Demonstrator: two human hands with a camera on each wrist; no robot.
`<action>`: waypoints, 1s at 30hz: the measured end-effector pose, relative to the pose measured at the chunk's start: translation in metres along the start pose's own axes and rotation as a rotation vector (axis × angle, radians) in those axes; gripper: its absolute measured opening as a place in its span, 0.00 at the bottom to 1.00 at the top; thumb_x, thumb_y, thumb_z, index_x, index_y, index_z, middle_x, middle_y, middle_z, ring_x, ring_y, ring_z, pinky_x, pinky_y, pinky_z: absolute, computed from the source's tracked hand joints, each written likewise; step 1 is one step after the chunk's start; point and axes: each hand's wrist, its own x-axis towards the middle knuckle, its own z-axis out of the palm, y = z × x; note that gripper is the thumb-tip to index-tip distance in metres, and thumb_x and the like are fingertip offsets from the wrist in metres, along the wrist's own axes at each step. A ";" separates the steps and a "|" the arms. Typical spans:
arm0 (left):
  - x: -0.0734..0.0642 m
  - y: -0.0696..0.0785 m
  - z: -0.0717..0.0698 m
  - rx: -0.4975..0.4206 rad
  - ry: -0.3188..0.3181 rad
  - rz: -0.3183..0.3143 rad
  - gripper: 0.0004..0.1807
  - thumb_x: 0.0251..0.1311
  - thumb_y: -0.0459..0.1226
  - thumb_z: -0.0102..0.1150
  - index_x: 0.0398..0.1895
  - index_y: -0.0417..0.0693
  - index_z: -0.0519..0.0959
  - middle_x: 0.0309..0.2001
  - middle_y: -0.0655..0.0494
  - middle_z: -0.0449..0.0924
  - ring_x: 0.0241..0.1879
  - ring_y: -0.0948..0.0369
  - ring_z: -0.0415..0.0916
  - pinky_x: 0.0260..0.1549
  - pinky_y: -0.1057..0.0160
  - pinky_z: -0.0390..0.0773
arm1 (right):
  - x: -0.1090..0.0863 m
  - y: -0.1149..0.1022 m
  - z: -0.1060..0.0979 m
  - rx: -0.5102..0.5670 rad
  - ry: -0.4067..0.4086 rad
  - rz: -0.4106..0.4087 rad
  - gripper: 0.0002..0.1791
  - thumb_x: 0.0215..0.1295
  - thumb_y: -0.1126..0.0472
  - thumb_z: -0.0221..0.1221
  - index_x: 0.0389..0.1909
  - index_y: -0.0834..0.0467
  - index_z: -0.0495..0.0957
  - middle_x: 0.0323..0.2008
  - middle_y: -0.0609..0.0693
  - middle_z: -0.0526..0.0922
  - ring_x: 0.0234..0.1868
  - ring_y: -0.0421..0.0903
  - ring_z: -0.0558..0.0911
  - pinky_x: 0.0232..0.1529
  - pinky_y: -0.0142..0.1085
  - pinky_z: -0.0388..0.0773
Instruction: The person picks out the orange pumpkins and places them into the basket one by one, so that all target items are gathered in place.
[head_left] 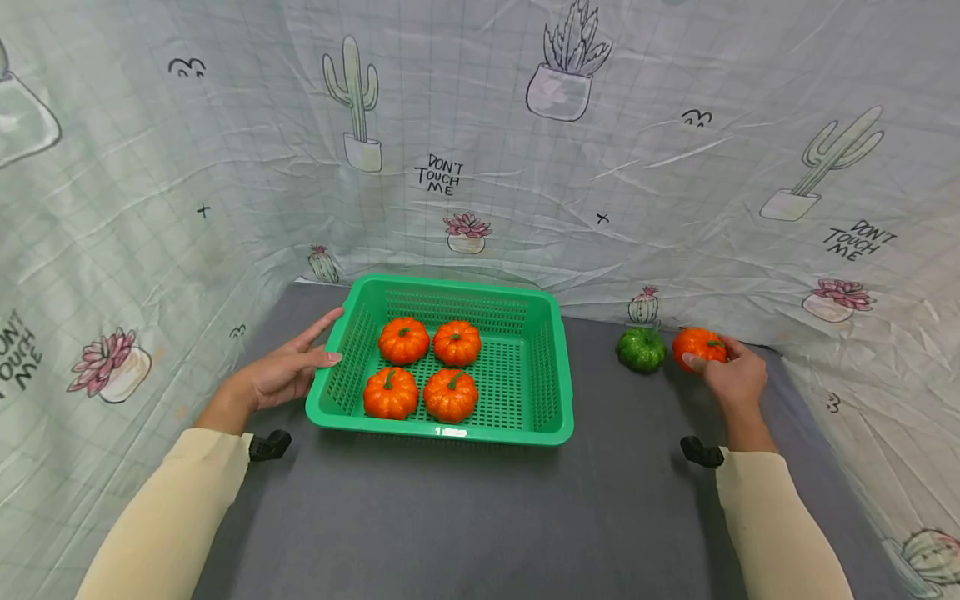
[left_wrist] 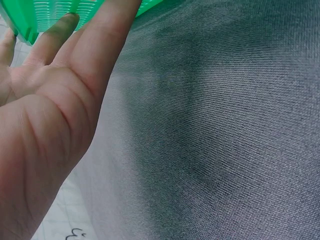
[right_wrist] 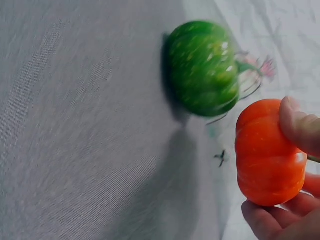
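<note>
My right hand (head_left: 737,379) pinches a small orange pumpkin (head_left: 699,347) between thumb and fingers; in the right wrist view this orange pumpkin (right_wrist: 270,152) is held off the grey surface. Just left of it sits a green pumpkin (head_left: 641,349), its stem turned towards the back cloth in the right wrist view. My left hand (head_left: 288,371) touches the left side of a green plastic basket (head_left: 442,428) with extended fingers. Inside the basket's left half lie several orange pumpkins (head_left: 391,392). In the left wrist view, the fingertips (left_wrist: 71,18) meet the basket wall.
Grey cloth (head_left: 465,517) covers the work surface. A pale cloth (head_left: 510,175) printed with cactus drawings hangs behind and along both sides. The basket's right half shows its bare slotted floor (head_left: 504,383).
</note>
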 end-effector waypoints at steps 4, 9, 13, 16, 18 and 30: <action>0.001 0.000 -0.001 0.006 0.004 0.003 0.48 0.79 0.35 0.51 0.83 0.84 0.35 0.66 0.68 0.75 0.56 0.59 0.84 0.53 0.49 0.84 | -0.006 -0.013 -0.003 0.016 0.000 -0.023 0.44 0.67 0.49 0.68 0.80 0.57 0.62 0.77 0.61 0.66 0.77 0.63 0.68 0.74 0.55 0.68; 0.000 0.001 0.000 0.009 0.008 -0.002 0.48 0.78 0.35 0.51 0.83 0.83 0.34 0.66 0.68 0.74 0.56 0.59 0.84 0.53 0.50 0.84 | -0.018 -0.029 -0.003 0.054 -0.019 -0.033 0.45 0.66 0.49 0.70 0.80 0.55 0.63 0.77 0.59 0.68 0.76 0.60 0.70 0.73 0.53 0.70; 0.000 0.000 0.001 0.008 0.009 0.000 0.49 0.78 0.35 0.52 0.84 0.83 0.35 0.65 0.68 0.76 0.56 0.60 0.84 0.53 0.50 0.84 | -0.030 -0.042 -0.002 0.087 -0.030 -0.031 0.44 0.65 0.51 0.71 0.79 0.53 0.64 0.77 0.54 0.69 0.75 0.56 0.72 0.73 0.49 0.72; 0.000 0.000 0.001 0.006 0.011 -0.006 0.49 0.78 0.35 0.52 0.84 0.83 0.34 0.64 0.68 0.77 0.56 0.60 0.85 0.53 0.50 0.84 | -0.039 -0.052 0.000 0.124 -0.049 -0.034 0.43 0.65 0.55 0.72 0.79 0.52 0.65 0.77 0.52 0.70 0.74 0.54 0.73 0.73 0.47 0.73; 0.000 0.000 0.001 0.005 0.014 -0.010 0.49 0.78 0.35 0.52 0.83 0.83 0.34 0.64 0.68 0.76 0.56 0.59 0.85 0.53 0.50 0.84 | -0.043 -0.057 0.001 0.144 -0.065 -0.044 0.43 0.65 0.57 0.71 0.79 0.53 0.65 0.77 0.53 0.69 0.74 0.54 0.73 0.73 0.47 0.73; 0.000 0.000 0.001 0.017 0.017 -0.011 0.48 0.78 0.36 0.52 0.83 0.85 0.35 0.66 0.65 0.72 0.56 0.59 0.84 0.54 0.49 0.84 | -0.067 -0.081 0.005 0.170 -0.180 -0.182 0.43 0.65 0.58 0.72 0.79 0.54 0.66 0.75 0.58 0.72 0.65 0.49 0.76 0.51 0.20 0.77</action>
